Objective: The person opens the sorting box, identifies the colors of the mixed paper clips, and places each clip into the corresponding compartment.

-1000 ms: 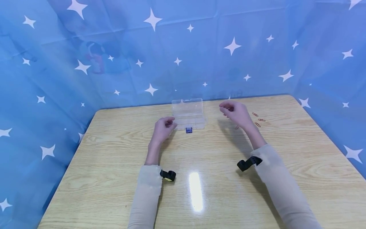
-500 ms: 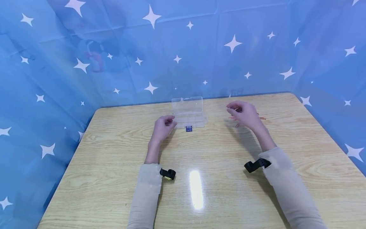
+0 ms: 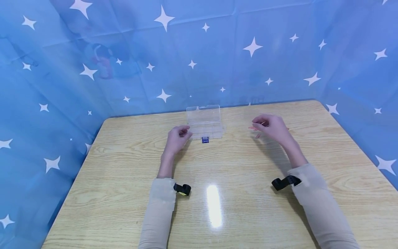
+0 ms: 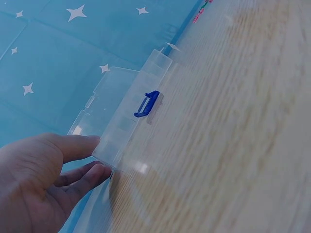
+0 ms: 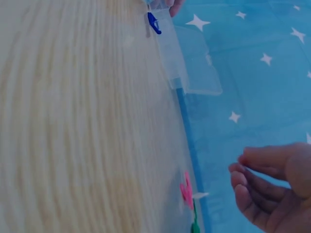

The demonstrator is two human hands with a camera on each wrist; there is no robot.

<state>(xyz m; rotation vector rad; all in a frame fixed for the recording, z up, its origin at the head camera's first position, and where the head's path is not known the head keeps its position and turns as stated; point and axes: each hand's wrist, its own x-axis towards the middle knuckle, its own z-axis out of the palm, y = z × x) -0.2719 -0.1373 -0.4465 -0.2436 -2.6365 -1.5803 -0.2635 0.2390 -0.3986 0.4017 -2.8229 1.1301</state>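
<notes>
A clear plastic box (image 3: 205,130) with its lid raised stands near the back of the table, a blue latch (image 3: 205,139) at its front. My left hand (image 3: 178,140) pinches the box's left end between thumb and fingers, as the left wrist view shows. Over on the right, my right hand (image 3: 273,129) hovers above small paper clips (image 3: 258,136), fingers loosely bent and nothing visible between them. Seen from the right wrist, a pink clip (image 5: 186,191) and a green one (image 5: 195,225) lie below that hand. Some clips are hidden behind it in the head view.
The light wooden table (image 3: 124,193) reaches back to a blue curtain (image 3: 140,52) with white stars. A bright light reflection lies on the tabletop between the forearms. Each wrist carries a small black camera (image 3: 182,189).
My right hand has moved to the right, away from the box, and lower over the paper clips, covering those on the right. My left hand has stayed at the box's left end.
</notes>
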